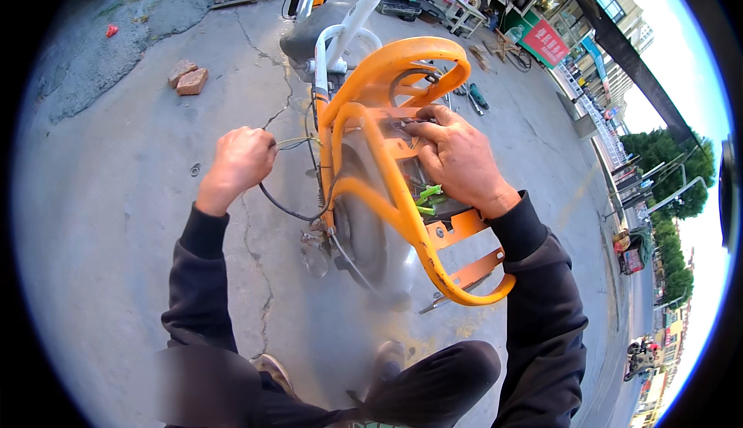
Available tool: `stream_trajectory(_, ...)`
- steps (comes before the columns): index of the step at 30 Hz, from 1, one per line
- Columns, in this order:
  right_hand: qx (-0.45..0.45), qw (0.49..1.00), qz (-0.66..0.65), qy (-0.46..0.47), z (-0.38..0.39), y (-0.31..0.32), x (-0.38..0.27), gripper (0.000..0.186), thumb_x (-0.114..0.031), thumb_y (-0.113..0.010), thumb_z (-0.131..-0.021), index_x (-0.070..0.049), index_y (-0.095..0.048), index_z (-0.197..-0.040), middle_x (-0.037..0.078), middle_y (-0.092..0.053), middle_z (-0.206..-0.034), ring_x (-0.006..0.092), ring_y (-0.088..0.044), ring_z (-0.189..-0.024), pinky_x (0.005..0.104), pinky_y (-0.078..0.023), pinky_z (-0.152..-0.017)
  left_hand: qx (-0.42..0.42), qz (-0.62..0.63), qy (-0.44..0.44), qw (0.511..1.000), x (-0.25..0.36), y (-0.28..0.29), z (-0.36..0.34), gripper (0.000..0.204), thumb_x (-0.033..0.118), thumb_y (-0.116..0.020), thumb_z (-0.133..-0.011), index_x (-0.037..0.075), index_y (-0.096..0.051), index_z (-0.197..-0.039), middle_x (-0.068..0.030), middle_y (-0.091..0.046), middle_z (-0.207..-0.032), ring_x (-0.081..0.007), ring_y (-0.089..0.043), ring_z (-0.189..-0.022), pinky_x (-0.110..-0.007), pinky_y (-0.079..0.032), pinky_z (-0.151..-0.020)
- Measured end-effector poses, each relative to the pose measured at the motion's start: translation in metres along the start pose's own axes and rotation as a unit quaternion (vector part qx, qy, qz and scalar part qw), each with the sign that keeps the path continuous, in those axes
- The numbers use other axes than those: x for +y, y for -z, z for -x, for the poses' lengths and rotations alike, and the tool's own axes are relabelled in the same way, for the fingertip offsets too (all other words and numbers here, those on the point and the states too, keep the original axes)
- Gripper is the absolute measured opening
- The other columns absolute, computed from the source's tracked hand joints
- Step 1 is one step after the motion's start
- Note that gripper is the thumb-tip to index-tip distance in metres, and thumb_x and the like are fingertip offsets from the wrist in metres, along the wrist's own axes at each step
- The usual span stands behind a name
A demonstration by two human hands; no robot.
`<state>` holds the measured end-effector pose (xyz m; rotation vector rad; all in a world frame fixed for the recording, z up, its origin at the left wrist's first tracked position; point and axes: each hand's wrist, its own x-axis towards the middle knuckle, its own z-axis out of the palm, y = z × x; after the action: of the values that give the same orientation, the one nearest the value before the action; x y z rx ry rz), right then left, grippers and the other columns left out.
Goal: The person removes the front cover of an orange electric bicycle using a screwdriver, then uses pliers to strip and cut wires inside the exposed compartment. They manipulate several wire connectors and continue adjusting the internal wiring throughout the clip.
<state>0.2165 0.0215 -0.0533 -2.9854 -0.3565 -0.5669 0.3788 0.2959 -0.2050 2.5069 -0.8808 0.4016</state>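
Note:
An orange tubular frame with a rear rack [402, 203] stands in front of me, above a dark wheel [360, 234]. My left hand [236, 165], left of the frame, is closed in a pinch on thin wires [296, 142], one yellowish, which run to the frame. A black cable [290, 213] loops below that hand. My right hand [462, 161] reaches over the rack, fingers curled down at a metal crosspiece near the curved orange backrest hoop [418, 47]. What its fingertips grip is hidden. Bright green pieces [428, 199] sit in the rack below the right palm.
Two brick pieces [188, 77] lie on the cracked concrete at the left. Beyond the rack are a grey-white tube frame [356, 25] and hand tools with a green handle [478, 97]. A red sign [546, 42] and cluttered shop goods stand at the back right.

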Motion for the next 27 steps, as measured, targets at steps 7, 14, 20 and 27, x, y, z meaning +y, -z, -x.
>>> stream_trajectory(7,-0.024,0.993,-0.116,-0.016,0.002,-0.003,0.017,0.029,-0.017,-0.063,-0.092,-0.002,-0.074,-0.114,0.018,-0.066,-0.121,0.0355,-0.067,-0.106,0.0408,-0.054,-0.093,0.11,0.508,0.12,0.846,-0.033,0.088,-0.001,0.029,0.031,-0.051,-0.111,0.007,-0.064,-0.103,-0.0058,-0.07,-0.078,-0.0045,-0.052,-0.05,-0.019,-0.034,-0.043)
stream_trajectory(14,-0.083,0.917,-0.344,-0.185,0.017,0.018,0.022,0.049,-0.039,-0.048,-0.11,0.003,-0.066,-0.129,0.011,-0.067,-0.127,0.0249,-0.062,-0.119,0.0342,-0.045,-0.106,0.284,0.579,-0.085,0.76,0.054,0.127,0.001,0.026,0.027,-0.049,-0.112,0.008,-0.067,-0.114,-0.0092,-0.076,-0.095,-0.0098,-0.069,-0.069,-0.019,-0.051,-0.059)
stream_trajectory(20,0.207,0.944,-0.241,-0.085,0.095,0.118,0.104,0.046,-0.041,-0.045,-0.111,-0.008,-0.067,-0.133,0.01,-0.073,-0.126,0.0172,-0.065,-0.123,0.0318,-0.046,-0.105,0.258,0.583,-0.175,0.75,0.029,0.127,0.015,0.032,0.031,-0.045,-0.113,0.01,-0.067,-0.119,-0.0116,-0.074,-0.11,-0.0162,-0.07,-0.086,-0.028,-0.057,-0.082)
stream_trajectory(27,-0.094,0.858,-0.03,-0.505,0.306,-0.13,0.216,0.07,-0.037,-0.064,-0.096,0.009,-0.044,-0.144,0.028,-0.071,-0.115,0.0467,-0.065,-0.113,0.0498,-0.05,-0.101,0.297,0.405,-0.119,0.857,0.146,0.075,-0.046,0.038,0.04,-0.054,-0.109,0.009,-0.073,-0.12,-0.0059,-0.074,-0.101,-0.0131,-0.069,-0.087,-0.025,-0.053,-0.086)
